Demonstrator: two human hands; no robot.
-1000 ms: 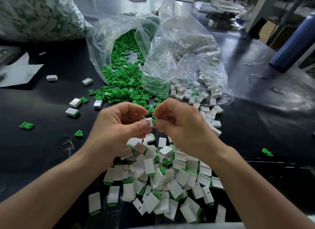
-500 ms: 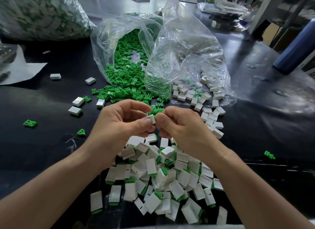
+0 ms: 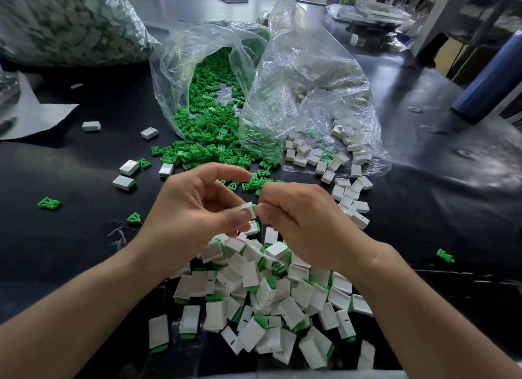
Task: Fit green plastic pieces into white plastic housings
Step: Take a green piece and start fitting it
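My left hand (image 3: 195, 209) pinches a small white housing (image 3: 248, 208) between thumb and fingers, above the table. My right hand (image 3: 299, 217) meets it from the right with curled fingers; a sliver of a green piece (image 3: 254, 206) shows at the housing's right edge, between the fingertips. Below both hands lies a heap of assembled white housings with green ends (image 3: 265, 294). Loose green pieces (image 3: 209, 147) spill from an open clear bag (image 3: 180, 68). Empty white housings (image 3: 333, 164) spill from a second clear bag (image 3: 310, 76) on the right.
Stray white housings (image 3: 125, 175) and single green pieces (image 3: 49, 203) dot the black table (image 3: 70, 237) at left. A big bag of finished parts (image 3: 65, 25) fills the far left. A white sheet (image 3: 34, 113) lies beside it. A blue cylinder (image 3: 491, 79) stands far right.
My left index finger has lifted off the housing. The hands stay together at the housing.
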